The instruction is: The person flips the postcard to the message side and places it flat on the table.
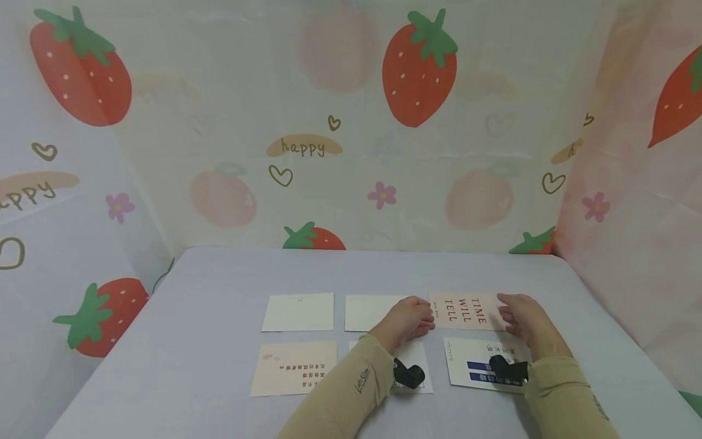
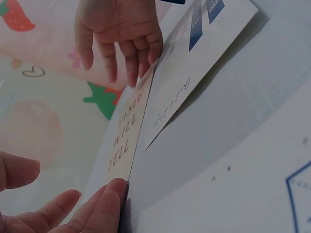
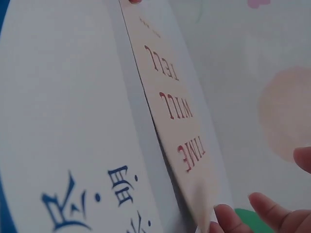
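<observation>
One loose-fingered left hand [image 1: 407, 320] and one loose-fingered right hand [image 1: 529, 320] flank the pale-pink rectangular paper card with red letters [image 1: 463, 311] on the white counter [image 1: 214, 305]; uneven pushing could turn it askew.

On the counter [image 1: 164, 378], around the near middle card [image 1: 417, 352]: near left card [image 1: 293, 368] at nine o'clock, far left card [image 1: 298, 313] at ten, far middle card [image 1: 367, 313] twelve, far right card [image 1: 463, 311] two, near right card [image 1: 476, 356] three.
</observation>
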Motion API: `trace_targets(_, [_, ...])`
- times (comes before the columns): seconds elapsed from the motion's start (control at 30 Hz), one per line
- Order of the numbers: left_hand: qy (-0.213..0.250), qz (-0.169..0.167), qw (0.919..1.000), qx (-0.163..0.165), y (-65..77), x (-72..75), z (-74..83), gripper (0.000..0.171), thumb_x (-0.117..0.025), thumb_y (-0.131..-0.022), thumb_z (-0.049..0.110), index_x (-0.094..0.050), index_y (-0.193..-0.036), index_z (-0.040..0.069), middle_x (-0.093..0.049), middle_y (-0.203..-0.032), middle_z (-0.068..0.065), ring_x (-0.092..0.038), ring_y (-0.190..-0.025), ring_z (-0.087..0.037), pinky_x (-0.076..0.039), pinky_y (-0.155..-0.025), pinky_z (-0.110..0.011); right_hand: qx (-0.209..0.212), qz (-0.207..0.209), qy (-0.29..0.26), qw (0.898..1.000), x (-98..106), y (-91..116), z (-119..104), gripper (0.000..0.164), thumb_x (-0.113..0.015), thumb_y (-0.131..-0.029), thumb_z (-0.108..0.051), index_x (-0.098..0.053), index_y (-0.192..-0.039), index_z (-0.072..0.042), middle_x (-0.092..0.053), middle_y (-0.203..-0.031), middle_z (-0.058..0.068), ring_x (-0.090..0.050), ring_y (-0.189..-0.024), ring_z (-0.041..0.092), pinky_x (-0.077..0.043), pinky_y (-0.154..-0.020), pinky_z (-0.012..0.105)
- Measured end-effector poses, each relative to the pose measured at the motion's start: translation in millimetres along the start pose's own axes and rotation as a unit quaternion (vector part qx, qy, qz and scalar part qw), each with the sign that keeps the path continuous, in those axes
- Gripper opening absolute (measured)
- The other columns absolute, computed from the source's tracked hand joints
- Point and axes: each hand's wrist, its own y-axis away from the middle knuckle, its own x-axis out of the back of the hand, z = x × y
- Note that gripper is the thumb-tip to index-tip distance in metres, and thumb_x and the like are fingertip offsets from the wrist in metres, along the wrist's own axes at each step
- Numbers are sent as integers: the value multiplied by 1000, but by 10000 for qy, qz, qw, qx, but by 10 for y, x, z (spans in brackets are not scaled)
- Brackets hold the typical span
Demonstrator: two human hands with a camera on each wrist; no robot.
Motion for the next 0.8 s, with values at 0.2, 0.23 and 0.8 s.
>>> trace_targets(0.2, [-10, 17, 10000, 7, -19, -1, -12, 25, -52, -90, 16, -57, -112, 3, -61, -92, -8, -63, -83, -18, -52, -76, -29, 55, -4, 27, 10000, 6, 192, -131, 70, -42, -92, -50, -25, -140, -2, -40, -133, 22, -47, -114, 31, -46, -86, 39])
trace_targets(0.23, [-2, 16, 10000, 1, -22, -1, -14, 25, -52, -90, 15, -57, -112, 3, -61, -92, -8, -63, -83, -18, -52, -76, -29, 88, -41, 45, 9999, 11, 272, -184, 66, -43, -93, -45, -26, -140, -1, -40, -133, 23, -48, -112, 31, -47, -85, 38])
trace_targets(0.8, [30, -17, 10000, -4, -45, 6, -31, 27, -55, -88, 13, -57, -113, 3, -62, -91, -9, -63, -82, -18, -53, -75, -28, 399, 340, 1170, 9918, 21, 708, -436, 44, -53, -88, -10, -45, -130, 1, -52, -111, 20, -51, -87, 25, -41, -57, 26])
